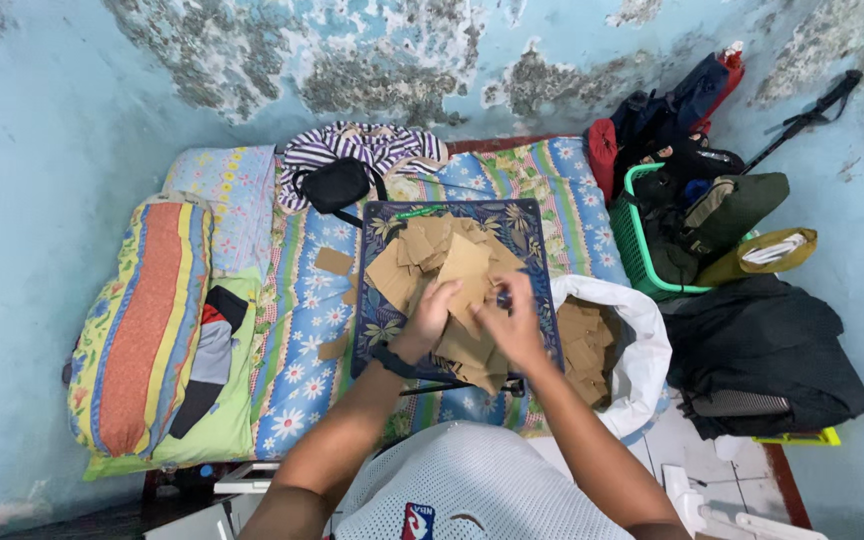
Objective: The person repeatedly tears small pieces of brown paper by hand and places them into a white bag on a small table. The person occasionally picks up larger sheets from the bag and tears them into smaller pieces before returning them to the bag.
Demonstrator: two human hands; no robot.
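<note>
A heap of brown paper pieces (pixel 422 255) lies on a small dark blue patterned folding table (pixel 532 225) set on a mattress. My left hand (pixel 430 315), with a black band at the wrist, and my right hand (pixel 512 325) meet over the near side of the heap. Together they hold one tan brown paper piece (pixel 465 268), which stands tilted up between the fingers. More brown pieces lie under my hands near the table's front edge (pixel 472 365).
A white sack (pixel 642 350) of more brown paper pieces sits right of the table. Loose pieces (pixel 333 261) lie on the floral mattress. Pillows and a bolster (pixel 142 320) are at left, a black pouch (pixel 337 183) behind, a green basket (pixel 637 240) with bags at right.
</note>
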